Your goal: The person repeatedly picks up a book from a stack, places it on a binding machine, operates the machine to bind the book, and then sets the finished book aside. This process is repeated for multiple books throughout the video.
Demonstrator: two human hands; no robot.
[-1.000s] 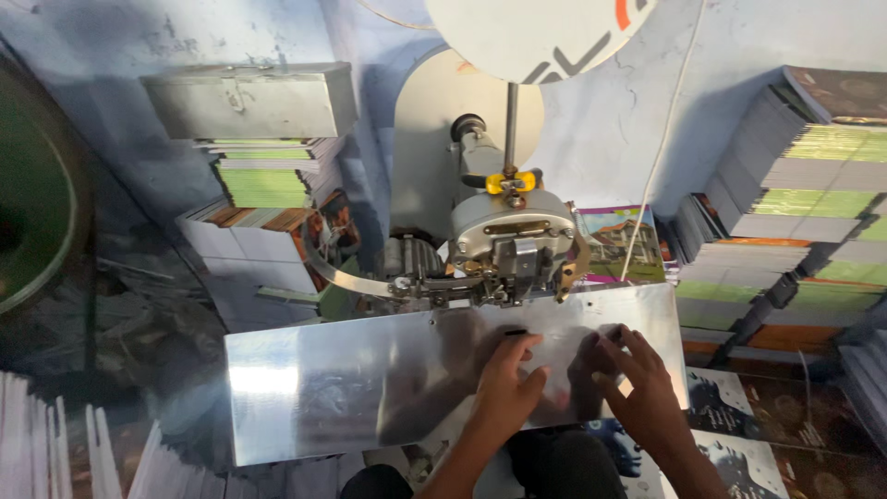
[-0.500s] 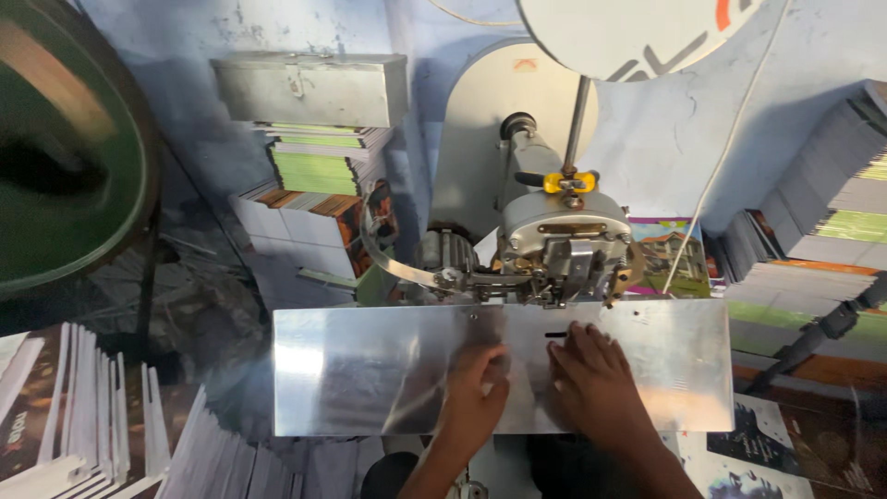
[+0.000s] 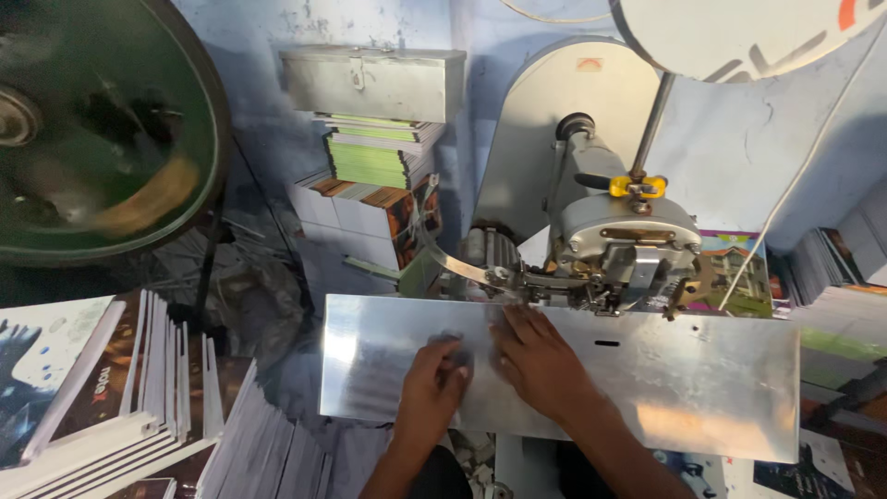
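A shiny metal work plate (image 3: 702, 388) juts out below a grey stitching machine head (image 3: 619, 236) with a yellow wing nut. My left hand (image 3: 434, 379) rests knuckles-down on the plate's left half, fingers curled; whether it holds anything cannot be seen. My right hand (image 3: 540, 356) lies flat on the plate beside it, fingers spread and pointing toward the machine's stitching point (image 3: 517, 286). Nothing shows under either hand.
Stacks of booklets (image 3: 139, 397) lie at the lower left. More stacked books (image 3: 370, 185) stand behind the plate under a grey metal box (image 3: 374, 83). A large dark green wheel (image 3: 92, 129) fills the upper left. Further booklet piles (image 3: 841, 268) sit at the right.
The view has swung right and down, so the machine and plate appear further right. Both hands have shifted left along the plate and lie closer together near the stitching point.
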